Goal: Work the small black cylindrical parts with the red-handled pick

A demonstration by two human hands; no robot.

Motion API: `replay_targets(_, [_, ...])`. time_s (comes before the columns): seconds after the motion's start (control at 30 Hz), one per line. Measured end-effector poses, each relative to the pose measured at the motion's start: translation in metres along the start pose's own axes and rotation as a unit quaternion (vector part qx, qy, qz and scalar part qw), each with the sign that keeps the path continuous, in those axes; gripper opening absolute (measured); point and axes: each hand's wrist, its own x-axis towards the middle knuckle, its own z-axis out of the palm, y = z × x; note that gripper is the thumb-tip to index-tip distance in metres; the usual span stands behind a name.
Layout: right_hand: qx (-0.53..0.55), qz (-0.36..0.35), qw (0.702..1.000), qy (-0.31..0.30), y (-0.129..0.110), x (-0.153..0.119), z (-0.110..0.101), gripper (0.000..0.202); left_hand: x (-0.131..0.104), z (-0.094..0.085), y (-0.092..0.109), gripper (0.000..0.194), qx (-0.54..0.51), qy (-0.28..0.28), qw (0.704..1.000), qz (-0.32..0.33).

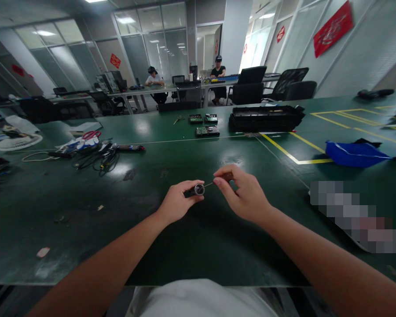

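Note:
Near the middle of the green table, my left hand is closed around a short black cylinder whose round, ringed end faces me. To its right, my right hand pinches a thin metal rod with a dark reddish handle partly hidden by the fingers. The rod points left towards the cylinder's side; whether its tip touches is too small to tell. Both hands are raised a little over the table.
Circuit-board devices and a long black casing lie farther back. Cables and a pen-like tool are at left. A blue pouch lies right, beyond a blurred object. Two people sit at far desks.

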Motion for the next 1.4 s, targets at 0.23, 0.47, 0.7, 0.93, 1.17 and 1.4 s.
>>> replay_targets(0.23, [-0.031, -0.003, 0.999, -0.015, -0.002, 0.000, -0.001, 0.018, 0.001, 0.001, -0.003, 0.040, 0.027, 0.001, 0.999, 0.018])
replay_targets(0.47, [-0.037, 0.031, 0.999, -0.004, -0.006, 0.002, 0.002, 0.024, 0.000, 0.003, -0.004, 0.039, 0.039, 0.006, 0.999, 0.023])
replay_targets(0.7, [-0.052, -0.003, 0.998, -0.047, -0.005, 0.000, -0.002, 0.021, -0.001, 0.002, -0.005, 0.040, 0.038, 0.009, 0.999, 0.026])
replay_targets(0.93, [-0.041, 0.021, 0.999, -0.029, -0.005, -0.001, 0.005, 0.023, 0.000, 0.002, -0.005, 0.041, 0.046, 0.017, 0.998, 0.025])
replay_targets(1.17, [-0.012, -0.020, 0.998, 0.056, 0.001, -0.004, 0.011, 0.015, 0.001, -0.001, -0.004, 0.040, 0.036, 0.034, 0.999, 0.012])
replay_targets(1.4, [-0.039, -0.079, 0.992, 0.095, 0.003, -0.002, 0.010, 0.013, 0.003, 0.000, -0.001, 0.042, 0.029, 0.044, 0.999, -0.010])
